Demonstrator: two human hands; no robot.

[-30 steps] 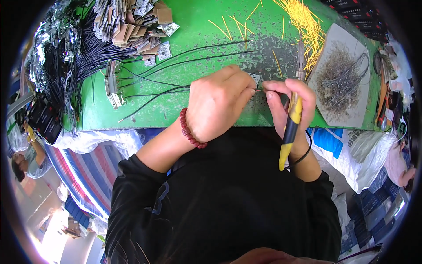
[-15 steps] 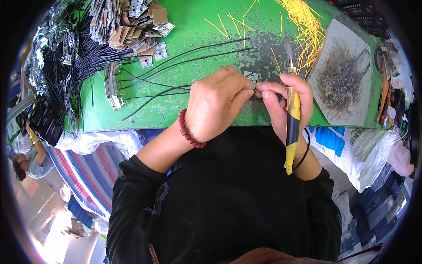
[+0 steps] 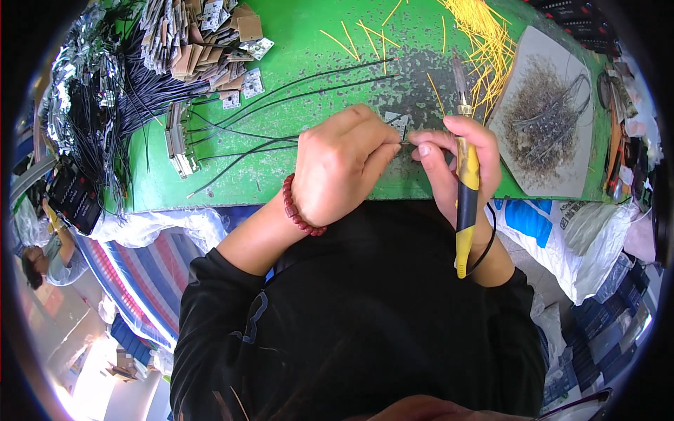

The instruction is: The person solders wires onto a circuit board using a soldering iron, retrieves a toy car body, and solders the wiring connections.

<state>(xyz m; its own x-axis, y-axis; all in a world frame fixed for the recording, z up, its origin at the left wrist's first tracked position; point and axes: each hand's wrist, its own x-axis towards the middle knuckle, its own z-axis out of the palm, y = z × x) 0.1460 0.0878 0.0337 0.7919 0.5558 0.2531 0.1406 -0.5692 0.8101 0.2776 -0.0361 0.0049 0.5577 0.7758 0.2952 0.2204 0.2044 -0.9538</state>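
Observation:
My left hand (image 3: 342, 165), a red bead bracelet at its wrist, is closed in a pinch on the end of a black cable (image 3: 270, 142). That cable comes from a metal-cased strip (image 3: 180, 140) with several black leads, lying to the left. My right hand (image 3: 481, 151) is wrapped round a yellow-and-black soldering iron (image 3: 467, 210), its tip pointing away from me. The thumb and forefinger of this hand reach toward the pinched cable end, a small gap from the left fingertips. Just beyond them lies a small pale circuit board (image 3: 397, 124), partly hidden by my left hand.
Loose yellow wires (image 3: 484, 42) lie at the far right, beside a pale board (image 3: 516, 165) with dark residue and wire scraps. At the back left are piled circuit boards (image 3: 189, 42) and bundled black cables (image 3: 151, 91). Another person (image 3: 53, 256) is at the far left.
My left hand has shifted slightly left, so a narrow gap now shows between the two hands' fingertips. The soldering iron has hardly moved in my right hand.

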